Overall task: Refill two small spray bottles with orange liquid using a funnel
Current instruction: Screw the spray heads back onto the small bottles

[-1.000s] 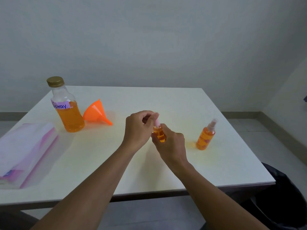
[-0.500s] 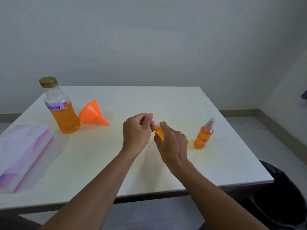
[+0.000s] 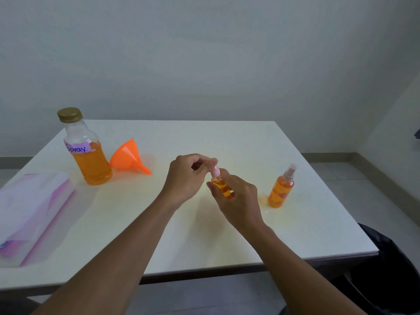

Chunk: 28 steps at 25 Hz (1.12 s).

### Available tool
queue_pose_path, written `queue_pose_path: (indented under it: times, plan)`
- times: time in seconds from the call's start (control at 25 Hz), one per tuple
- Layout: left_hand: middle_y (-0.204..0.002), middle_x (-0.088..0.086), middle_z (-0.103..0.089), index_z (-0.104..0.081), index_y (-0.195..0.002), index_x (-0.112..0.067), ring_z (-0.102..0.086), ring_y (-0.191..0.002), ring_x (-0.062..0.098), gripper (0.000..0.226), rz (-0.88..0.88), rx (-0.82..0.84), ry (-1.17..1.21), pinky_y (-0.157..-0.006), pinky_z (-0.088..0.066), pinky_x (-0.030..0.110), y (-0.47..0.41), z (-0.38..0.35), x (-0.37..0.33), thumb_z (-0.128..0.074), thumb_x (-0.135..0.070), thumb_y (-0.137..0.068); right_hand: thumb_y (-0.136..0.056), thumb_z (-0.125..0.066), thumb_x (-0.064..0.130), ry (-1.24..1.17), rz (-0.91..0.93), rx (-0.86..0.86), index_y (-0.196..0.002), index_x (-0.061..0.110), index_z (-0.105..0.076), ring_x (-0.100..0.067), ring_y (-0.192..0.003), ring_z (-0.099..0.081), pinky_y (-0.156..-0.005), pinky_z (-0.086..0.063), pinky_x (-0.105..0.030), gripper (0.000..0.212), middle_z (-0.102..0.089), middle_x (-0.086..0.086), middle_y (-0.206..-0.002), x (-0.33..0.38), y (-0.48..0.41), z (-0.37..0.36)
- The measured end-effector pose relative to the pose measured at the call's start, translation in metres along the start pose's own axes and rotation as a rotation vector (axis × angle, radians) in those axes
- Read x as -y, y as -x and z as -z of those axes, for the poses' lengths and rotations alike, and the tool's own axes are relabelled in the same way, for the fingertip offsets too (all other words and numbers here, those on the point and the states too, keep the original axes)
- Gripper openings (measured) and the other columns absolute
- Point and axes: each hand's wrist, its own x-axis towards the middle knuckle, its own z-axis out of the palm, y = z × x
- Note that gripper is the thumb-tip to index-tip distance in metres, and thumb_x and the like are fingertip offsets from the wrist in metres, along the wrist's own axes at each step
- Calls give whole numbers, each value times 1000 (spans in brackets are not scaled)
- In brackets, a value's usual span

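At frame centre the small spray bottle (image 3: 221, 186) is sitting in the right hand (image 3: 238, 201), whose fingers are curling round its body, while the left hand (image 3: 184, 178) is pinching its pink spray top (image 3: 214, 170). It is looking light, rigid and probably slippery, so the body is offering the surest grip. Fingers are hiding its base and neck thread.

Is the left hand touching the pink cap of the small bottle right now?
Touching. The head view shows the left hand pinching the top of the pink cap, while the right hand holds the small bottle.
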Motion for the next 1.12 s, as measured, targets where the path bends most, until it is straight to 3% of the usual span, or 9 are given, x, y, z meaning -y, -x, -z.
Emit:
queue_pose_path:
  times: [0.12, 0.32, 0.52, 0.64, 0.72, 0.8, 0.88, 0.96, 1.12]
  plan:
    - [-90, -12, -76, -78, -86, -25, -68, -88, 9, 26, -27, 65, -66, -77, -52, 22, -6, 5, -4, -66, -48, -87, -93, -66, 43, -62, -11, -89, -112, 19, -73, -12, -64, -57, -57, -51, -22, 31, -70, 7, -79, 4, 2, 0]
    - [-85, -18, -76, -80, -81, -25, -69, -84, 6, 21, -19, 163, -39, -79, -55, 28, -7, 7, -7, -67, -39, -90, -95, -70, 27, -179, -76, -154, -87, 16, -75, -17, -60, -51, -53, -44, -31, 14, -60, 5, -65, 9, -5, -2]
    - [-70, -1, -68, -70, -68, -18, -54, -57, 9, 31, -46, -197, 320, -60, -48, 26, -46, 32, -34, -60, -25, -97, -94, -72, 23, -171, -103, -224, -90, 11, -77, -11, -63, -61, -55, -49, -20, 14, -70, 3, -77, -2, 10, -8]
    - [-73, -5, -69, -72, -74, -18, -55, -60, 7, 26, -95, -191, 256, -60, -48, 21, -60, 55, -43, -62, -28, -96, -97, -67, 31, -220, -111, -190, -89, 14, -76, -7, -65, -60, -58, -43, -11, 21, -69, 10, -77, 11, 2, -7]
    - [-76, -6, -71, -74, -79, -19, -57, -63, 8, 23, -57, -139, 196, -64, -49, 25, -51, 53, -31, -61, -30, -95, -101, -60, 36, -307, -154, -123, -81, 23, -68, -9, -63, -59, -55, -46, -18, 25, -63, 15, -71, 26, -5, -6]
    - [-81, -5, -73, -74, -82, -20, -59, -66, 10, 23, -25, -119, 135, -67, -52, 29, -41, 51, -11, -59, -30, -96, -102, -55, 40, -491, -291, -31, -91, 34, -65, -18, -69, -66, -58, -60, -35, 16, -65, 11, -77, 34, -8, -4]
    - [-85, -4, -74, -75, -83, -18, -60, -68, 13, 23, 13, -90, 74, -71, -52, 32, -33, 53, 8, -57, -27, -95, -103, -51, 40, -649, -362, 32, -118, 44, -58, -24, -75, -71, -62, -64, -45, 18, -67, 8, -94, 34, -8, 0]
    - [-84, -5, -74, -75, -84, -16, -62, -70, 11, 22, 35, -71, 0, -73, -51, 31, -21, 54, 27, -59, -26, -95, -106, -42, 34, -692, -328, 52, -136, 44, -46, -25, -71, -69, -58, -63, -45, 32, -67, -1, -104, 32, -10, 2]
    - [-76, -9, -69, -72, -81, -16, -60, -69, 4, 22, 69, -60, -154, -62, -42, 14, 8, 49, 64, -61, -29, -95, -109, -34, 31, -749, -322, 35, -131, 47, -51, -23, -62, -60, -49, -56, -34, 32, -65, -6, -98, 32, -16, 4]
